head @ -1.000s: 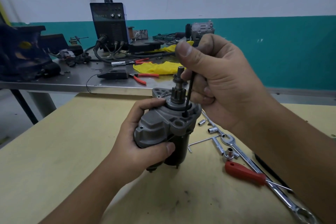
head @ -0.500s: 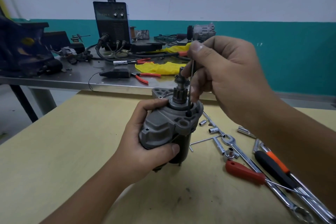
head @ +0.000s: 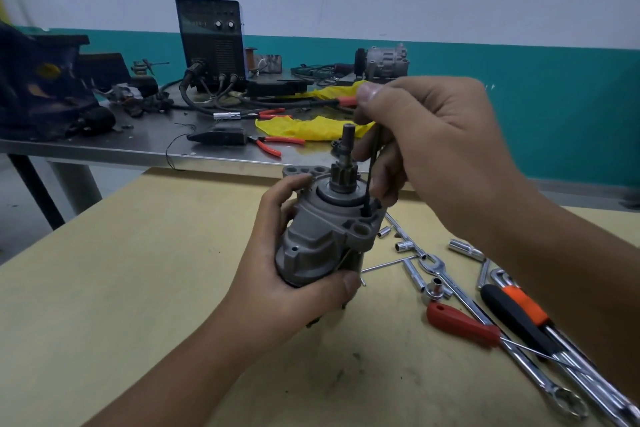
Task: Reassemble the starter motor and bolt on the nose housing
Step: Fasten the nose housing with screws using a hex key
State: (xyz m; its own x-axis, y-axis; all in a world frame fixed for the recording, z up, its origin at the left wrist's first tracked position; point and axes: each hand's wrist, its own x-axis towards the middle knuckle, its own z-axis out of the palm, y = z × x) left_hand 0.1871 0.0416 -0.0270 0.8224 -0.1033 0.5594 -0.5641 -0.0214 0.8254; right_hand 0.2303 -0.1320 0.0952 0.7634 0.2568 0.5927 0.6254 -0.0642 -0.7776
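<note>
The grey starter motor (head: 322, 239) stands upright just above the yellow table (head: 104, 288), pinion gear (head: 341, 177) and shaft pointing up. My left hand (head: 287, 274) grips its body from the left and below. My right hand (head: 422, 149) pinches a thin black hex key (head: 372, 170) that runs straight down into a bolt hole on the nose housing flange (head: 363, 229), right of the pinion. The bolt itself is hidden by the key tip.
Loose sockets (head: 403, 246), a silver hex key (head: 388, 263), wrenches (head: 540, 381), a red-handled screwdriver (head: 460, 322) and a black-orange one (head: 519, 312) lie on the table to the right. Behind stands a steel bench (head: 104, 146) with a black welder (head: 211, 42), pliers (head: 273, 144) and yellow cloth (head: 311, 126).
My right hand has turned around the hex key, fingers shifting, while the key stays in the same flange hole. The view has drifted slightly, showing more tools at the right.
</note>
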